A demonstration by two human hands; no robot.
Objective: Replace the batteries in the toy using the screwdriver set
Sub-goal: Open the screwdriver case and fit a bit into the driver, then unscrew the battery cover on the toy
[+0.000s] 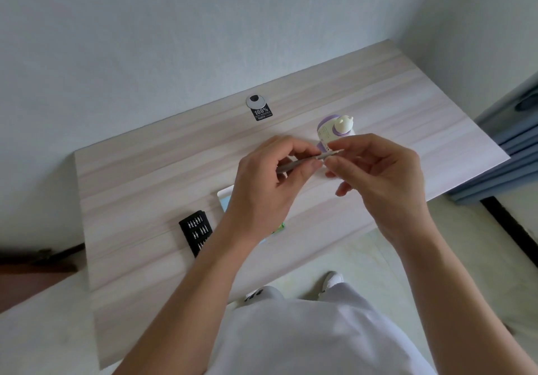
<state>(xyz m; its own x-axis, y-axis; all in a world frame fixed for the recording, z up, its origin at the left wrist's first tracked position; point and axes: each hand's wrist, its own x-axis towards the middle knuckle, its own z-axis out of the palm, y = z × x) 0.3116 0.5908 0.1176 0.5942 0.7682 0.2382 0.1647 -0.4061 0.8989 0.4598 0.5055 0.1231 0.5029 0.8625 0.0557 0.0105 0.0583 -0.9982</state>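
Holding a slim grey screwdriver [326,155] above the table [145,170], the left hand [262,188] has its fingers curled round the handle, thumb and forefinger pinching the shaft. The right hand [384,179] meets it from the other side, thumb and forefinger pinching the tip end and the other fingers loosely bent; whether a bit sits there is too small to tell. Just behind the hands stands the toy [334,130], purple and white, upright on the table. A black bit tray [195,232] lies near the front edge, left of the left forearm. A pale blue-and-white box [225,197] and something green [278,228] lie partly hidden under that wrist. Farther back sit a grey cable grommet [255,101] and a black sticker [262,113], touching each other.
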